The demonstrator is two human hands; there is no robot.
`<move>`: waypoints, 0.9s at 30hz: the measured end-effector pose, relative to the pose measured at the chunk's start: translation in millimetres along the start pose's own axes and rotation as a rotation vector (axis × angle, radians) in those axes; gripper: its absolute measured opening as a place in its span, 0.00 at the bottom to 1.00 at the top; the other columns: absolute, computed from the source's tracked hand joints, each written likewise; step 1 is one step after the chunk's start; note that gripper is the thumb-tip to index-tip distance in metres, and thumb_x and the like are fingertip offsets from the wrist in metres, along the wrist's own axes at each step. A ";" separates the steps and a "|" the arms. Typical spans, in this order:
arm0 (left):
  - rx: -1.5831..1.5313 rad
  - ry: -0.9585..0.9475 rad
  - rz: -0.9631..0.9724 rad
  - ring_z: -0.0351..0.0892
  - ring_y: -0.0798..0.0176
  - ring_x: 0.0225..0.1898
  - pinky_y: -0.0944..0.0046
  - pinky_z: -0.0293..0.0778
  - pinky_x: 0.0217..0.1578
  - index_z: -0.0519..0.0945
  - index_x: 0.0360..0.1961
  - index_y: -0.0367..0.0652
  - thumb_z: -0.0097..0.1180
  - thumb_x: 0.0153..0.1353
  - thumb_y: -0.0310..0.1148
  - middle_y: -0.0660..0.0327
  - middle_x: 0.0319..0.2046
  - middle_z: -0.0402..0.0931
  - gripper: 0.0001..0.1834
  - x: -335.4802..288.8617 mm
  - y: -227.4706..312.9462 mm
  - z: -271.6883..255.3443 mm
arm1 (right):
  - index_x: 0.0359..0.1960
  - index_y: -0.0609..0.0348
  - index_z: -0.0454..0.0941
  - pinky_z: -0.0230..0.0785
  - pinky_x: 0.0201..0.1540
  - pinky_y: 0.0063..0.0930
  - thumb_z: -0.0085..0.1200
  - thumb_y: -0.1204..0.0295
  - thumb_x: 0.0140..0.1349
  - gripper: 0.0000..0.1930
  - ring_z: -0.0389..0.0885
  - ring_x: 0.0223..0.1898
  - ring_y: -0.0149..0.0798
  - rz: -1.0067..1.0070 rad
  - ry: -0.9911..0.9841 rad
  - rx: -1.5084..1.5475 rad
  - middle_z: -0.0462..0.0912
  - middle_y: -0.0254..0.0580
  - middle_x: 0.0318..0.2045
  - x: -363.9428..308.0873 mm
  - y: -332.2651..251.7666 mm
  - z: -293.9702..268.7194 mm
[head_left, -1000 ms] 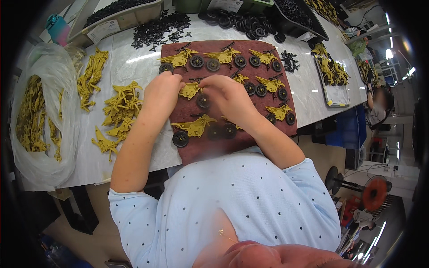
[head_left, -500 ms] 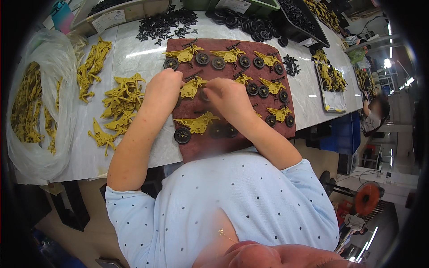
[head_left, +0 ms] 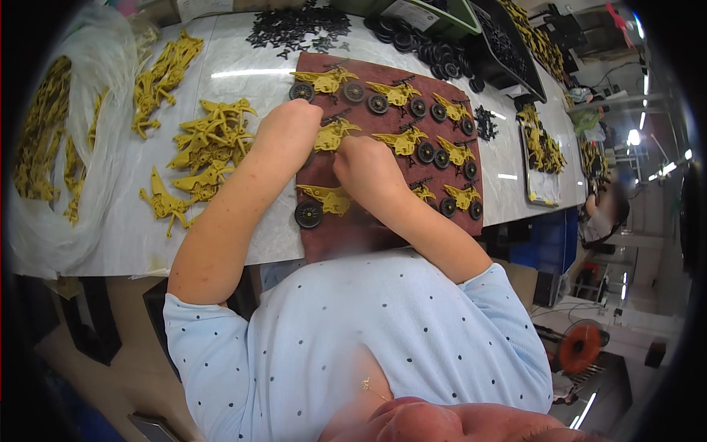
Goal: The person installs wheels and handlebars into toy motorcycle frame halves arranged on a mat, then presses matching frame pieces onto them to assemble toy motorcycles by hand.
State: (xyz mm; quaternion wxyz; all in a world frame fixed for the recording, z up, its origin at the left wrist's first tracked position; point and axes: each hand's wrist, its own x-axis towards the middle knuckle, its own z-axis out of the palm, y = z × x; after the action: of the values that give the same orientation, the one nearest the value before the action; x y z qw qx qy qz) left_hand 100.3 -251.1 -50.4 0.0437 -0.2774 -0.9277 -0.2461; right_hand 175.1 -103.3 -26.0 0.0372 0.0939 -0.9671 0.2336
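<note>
My left hand point(head_left: 289, 129) is closed at the left end of a yellow toy motorcycle body point(head_left: 335, 135), in the middle row of a dark red mat point(head_left: 346, 239). My right hand point(head_left: 368, 168) is curled at the body's right end, its fingertips pressed together and mostly hidden. What it pinches there does not show. Around them on the mat lie more yellow bodies, such as one in the far row point(head_left: 394, 93), with black wheels point(head_left: 378, 104) and black handlebar pieces. Below my hands sits another body point(head_left: 328, 197) with a large black wheel point(head_left: 308, 214).
Yellow parts are heaped point(head_left: 213, 140) left of the mat, near a clear plastic bag point(head_left: 110, 214) full of them. Small black parts point(head_left: 294, 29) and loose black wheels point(head_left: 442, 59) lie behind. A black bin point(head_left: 504, 51) and a tray point(head_left: 541, 166) stand to the right.
The whole view has shifted a little, so the mat appears slightly higher and further right. My right hand's fingers have curled in tighter against the yellow body; my left hand stays by its left end.
</note>
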 end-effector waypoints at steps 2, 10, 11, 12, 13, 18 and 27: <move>0.069 -0.056 -0.006 0.80 0.47 0.36 0.54 0.77 0.36 0.80 0.27 0.36 0.53 0.50 0.22 0.50 0.31 0.78 0.05 0.6 5.0 -4.8 | 0.23 0.68 0.74 0.71 0.36 0.44 0.51 0.76 0.51 0.06 0.77 0.30 0.57 0.005 -0.013 -0.027 0.77 0.57 0.25 1.3 -1.6 -0.1; 0.003 -0.061 -0.042 0.81 0.47 0.36 0.55 0.78 0.35 0.81 0.27 0.36 0.53 0.49 0.22 0.49 0.31 0.79 0.06 2.8 1.9 0.3 | 0.20 0.67 0.77 0.74 0.34 0.45 0.55 0.77 0.47 0.04 0.80 0.29 0.58 0.039 -0.206 -0.246 0.79 0.59 0.23 21.1 -15.4 -1.1; -0.003 -0.062 -0.036 0.81 0.47 0.36 0.55 0.78 0.35 0.81 0.27 0.36 0.53 0.49 0.22 0.49 0.32 0.79 0.06 2.5 2.0 -0.3 | 0.20 0.67 0.77 0.74 0.34 0.45 0.55 0.77 0.47 0.04 0.80 0.29 0.58 0.041 -0.210 -0.246 0.79 0.59 0.23 25.3 -17.3 -3.1; -0.005 -0.064 -0.036 0.81 0.47 0.36 0.55 0.78 0.35 0.81 0.27 0.36 0.53 0.49 0.22 0.49 0.32 0.79 0.06 2.1 2.2 -1.1 | 0.21 0.68 0.77 0.74 0.35 0.44 0.55 0.77 0.47 0.05 0.80 0.29 0.57 0.085 -0.244 -0.244 0.79 0.60 0.24 30.3 -18.5 -5.6; -0.002 -0.047 -0.032 0.81 0.47 0.36 0.55 0.78 0.36 0.81 0.26 0.36 0.53 0.49 0.21 0.49 0.32 0.79 0.06 1.7 2.5 -2.6 | 0.21 0.69 0.77 0.74 0.35 0.44 0.54 0.77 0.47 0.06 0.81 0.30 0.57 0.132 -0.274 -0.240 0.79 0.61 0.24 33.0 -18.5 -7.0; 0.033 -0.099 -0.034 0.81 0.47 0.36 0.54 0.78 0.36 0.81 0.29 0.36 0.54 0.52 0.25 0.48 0.32 0.79 0.05 2.9 0.6 -5.0 | 0.28 0.69 0.79 0.73 0.34 0.43 0.57 0.71 0.52 0.10 0.81 0.30 0.55 0.160 -0.255 -0.079 0.80 0.60 0.26 22.1 -6.6 -21.9; -1.544 -0.207 -0.492 0.71 0.72 0.32 0.68 0.72 0.29 0.75 0.38 0.37 0.45 0.68 0.48 0.65 0.28 0.71 0.21 -3.1 44.3 -21.4 | 0.42 0.61 0.79 0.72 0.35 0.30 0.60 0.75 0.54 0.13 0.80 0.31 0.44 -0.111 0.237 0.414 0.80 0.45 0.31 -13.1 -4.6 -24.6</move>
State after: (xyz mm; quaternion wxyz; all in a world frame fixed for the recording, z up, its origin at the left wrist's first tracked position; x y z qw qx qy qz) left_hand 125.5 -230.8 -13.2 -0.3008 -0.0392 -0.5306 -0.7915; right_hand 189.5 -93.9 -3.6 0.1433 0.1247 -0.8809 0.4336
